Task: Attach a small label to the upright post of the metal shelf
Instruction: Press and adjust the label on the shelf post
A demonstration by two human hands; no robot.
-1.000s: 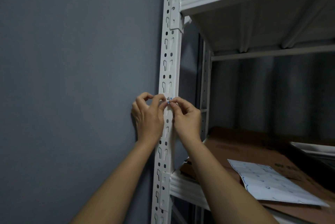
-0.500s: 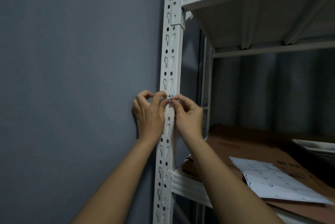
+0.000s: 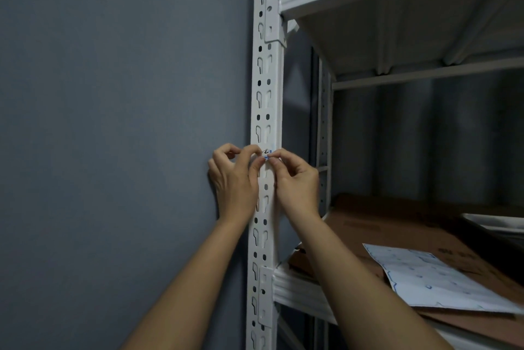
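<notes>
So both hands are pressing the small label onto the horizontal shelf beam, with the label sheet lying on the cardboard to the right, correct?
Not quite. In the head view the left hand and right hand hold the small label against the upright post, midway between the two shelf levels, not on a horizontal beam. The rest holds: the label sheet lies on the cardboard to the right.

left: wall [image 3: 113, 123] just beside post [image 3: 266, 94] | right: open bay above cardboard [image 3: 397, 225]

We see the post [image 3: 266, 89] as white painted metal with a slight sheen, the wall [image 3: 113, 123] matt grey, and at four o'clock dull brown cardboard [image 3: 397, 225] under a glossy paper sheet [image 3: 431, 278].
</notes>
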